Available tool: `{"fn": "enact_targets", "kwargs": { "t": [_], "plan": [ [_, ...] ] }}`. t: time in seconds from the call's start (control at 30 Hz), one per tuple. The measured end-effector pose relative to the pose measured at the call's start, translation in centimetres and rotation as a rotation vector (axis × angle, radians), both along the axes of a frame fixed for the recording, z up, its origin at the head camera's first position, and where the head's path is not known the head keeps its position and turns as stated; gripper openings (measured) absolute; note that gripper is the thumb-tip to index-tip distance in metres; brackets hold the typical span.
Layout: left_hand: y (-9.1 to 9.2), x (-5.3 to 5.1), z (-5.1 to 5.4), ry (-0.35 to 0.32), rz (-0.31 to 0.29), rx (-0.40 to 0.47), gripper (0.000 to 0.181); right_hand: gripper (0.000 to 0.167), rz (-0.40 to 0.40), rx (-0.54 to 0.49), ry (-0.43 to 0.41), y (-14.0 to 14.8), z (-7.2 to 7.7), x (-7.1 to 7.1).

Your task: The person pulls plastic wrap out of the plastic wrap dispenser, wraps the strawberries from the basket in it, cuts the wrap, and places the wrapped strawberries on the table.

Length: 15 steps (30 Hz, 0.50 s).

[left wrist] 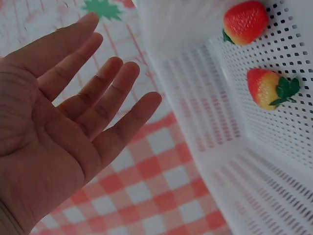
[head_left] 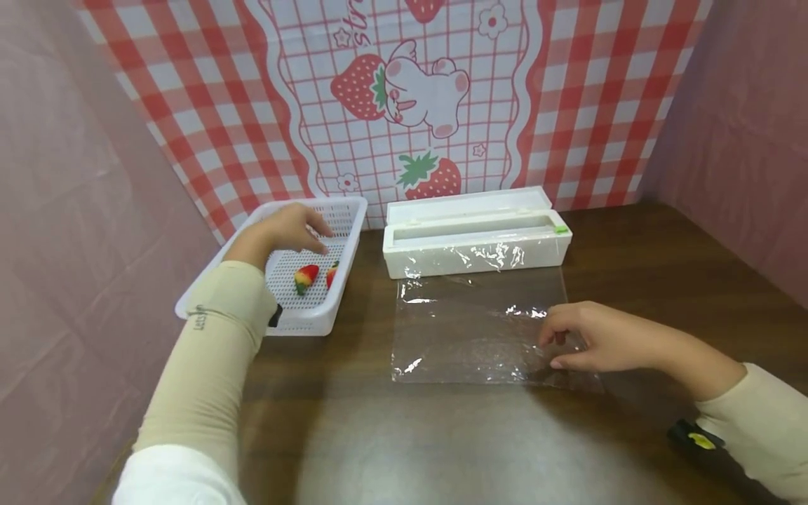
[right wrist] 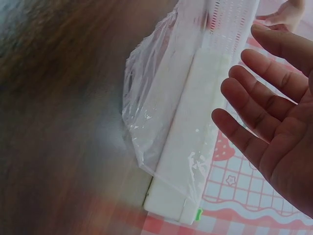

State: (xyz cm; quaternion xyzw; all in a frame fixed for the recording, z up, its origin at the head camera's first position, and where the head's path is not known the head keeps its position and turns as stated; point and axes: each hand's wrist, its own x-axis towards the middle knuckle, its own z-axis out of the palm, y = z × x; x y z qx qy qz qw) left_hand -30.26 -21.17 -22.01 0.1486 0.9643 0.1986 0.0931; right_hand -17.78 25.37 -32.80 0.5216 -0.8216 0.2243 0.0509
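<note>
My left hand is over the white plastic basket, fingers loosely bent and holding nothing. Inside the basket lie a red-and-yellow toy strawberry and a second strawberry, partly hidden by the basket's side in the head view. A sheet of clear cling film stretches from the white dispenser box over the tabletop toward me. Over the sheet's right edge is my right hand, its fingers loosely curved with nothing between them. Whether it touches the film cannot be told.
The dispenser's lid stands raised at the back, and a green slider sits at its right end. Behind hangs a red checked cloth with strawberry prints. Pink cloth walls flank the dark wooden table.
</note>
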Motion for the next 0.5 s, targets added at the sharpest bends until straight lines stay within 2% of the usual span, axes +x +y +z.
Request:
{"fn": "enact_targets", "kwargs": {
  "t": [0.13,0.3,0.5],
  "plan": [
    [-0.9,-1.8,-0.6,-0.090,0.083,0.017,0.037,0.029,0.007,-0.011,0.000,0.0,-0.1,0.0],
    [-2.5,-3.6,-2.2,-0.212,0.208,0.030,0.040,0.028,0.012,-0.021,-0.012,-0.1,-0.3,0.1],
    [-4.4,-4.8,-4.1,-0.247,0.310,0.038,0.041,0.027,0.017,-0.021,-0.018,-0.4,-0.3,0.0]
  ]
}}
